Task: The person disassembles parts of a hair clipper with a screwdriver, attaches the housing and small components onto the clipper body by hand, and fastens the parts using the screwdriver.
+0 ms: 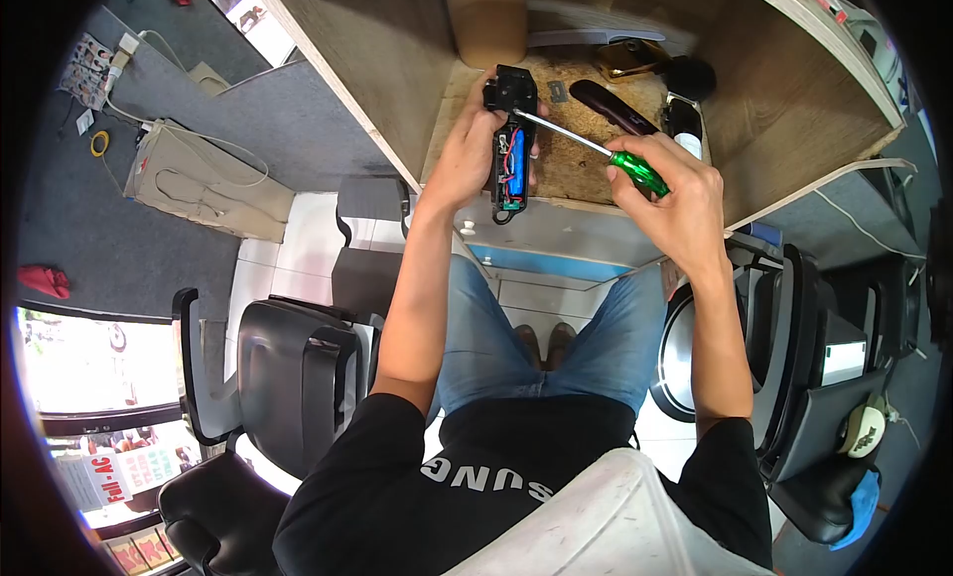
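My left hand (467, 157) is wrapped round an opened black hair clipper (515, 85), held over the wooden shelf. Inside its body a blue battery (517, 159) and red wires show, with a bit of green circuit board at the lower end. Between the fingers of my right hand (685, 194) is the green handle of a screwdriver (637, 173). Its metal shaft points up and left, and the tip meets the clipper just below its head; whether it sits in a screw is too small to tell. A small grey metal piece (557, 91) lies right of the clipper.
On the shelf (576, 169) are a dark brown handle-like object (612, 108), a pale comb (586, 37), a round black brush (689, 78) and another clipper (681, 112). Wooden side walls (814, 110) enclose it. Black chairs (273, 383) stand to the left and right.
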The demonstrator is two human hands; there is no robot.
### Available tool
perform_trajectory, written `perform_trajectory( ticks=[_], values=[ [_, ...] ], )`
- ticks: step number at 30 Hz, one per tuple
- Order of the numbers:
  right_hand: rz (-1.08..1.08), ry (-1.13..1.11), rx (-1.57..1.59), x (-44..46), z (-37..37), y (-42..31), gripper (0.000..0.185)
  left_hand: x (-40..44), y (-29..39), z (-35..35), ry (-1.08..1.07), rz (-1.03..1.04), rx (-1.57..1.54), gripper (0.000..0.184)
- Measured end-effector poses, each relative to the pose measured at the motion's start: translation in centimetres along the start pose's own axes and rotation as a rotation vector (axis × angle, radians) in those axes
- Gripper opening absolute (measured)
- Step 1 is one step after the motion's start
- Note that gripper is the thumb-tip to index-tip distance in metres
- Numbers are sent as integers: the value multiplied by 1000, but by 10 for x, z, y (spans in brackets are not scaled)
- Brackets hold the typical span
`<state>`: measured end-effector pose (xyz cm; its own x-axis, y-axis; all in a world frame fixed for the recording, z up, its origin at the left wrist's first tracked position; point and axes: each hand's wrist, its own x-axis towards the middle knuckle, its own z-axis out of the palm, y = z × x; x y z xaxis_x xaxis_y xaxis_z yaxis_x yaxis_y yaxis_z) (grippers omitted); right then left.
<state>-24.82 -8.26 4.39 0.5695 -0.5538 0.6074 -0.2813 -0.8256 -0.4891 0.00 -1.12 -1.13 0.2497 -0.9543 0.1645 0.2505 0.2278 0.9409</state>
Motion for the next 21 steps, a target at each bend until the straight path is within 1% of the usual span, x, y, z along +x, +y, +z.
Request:
perform_trajectory(
  ticks=[21],
  values=[
    [-69,-10,-51,3,6,5,21,2,-1,-1,-10,-5,9,68]
  ],
)
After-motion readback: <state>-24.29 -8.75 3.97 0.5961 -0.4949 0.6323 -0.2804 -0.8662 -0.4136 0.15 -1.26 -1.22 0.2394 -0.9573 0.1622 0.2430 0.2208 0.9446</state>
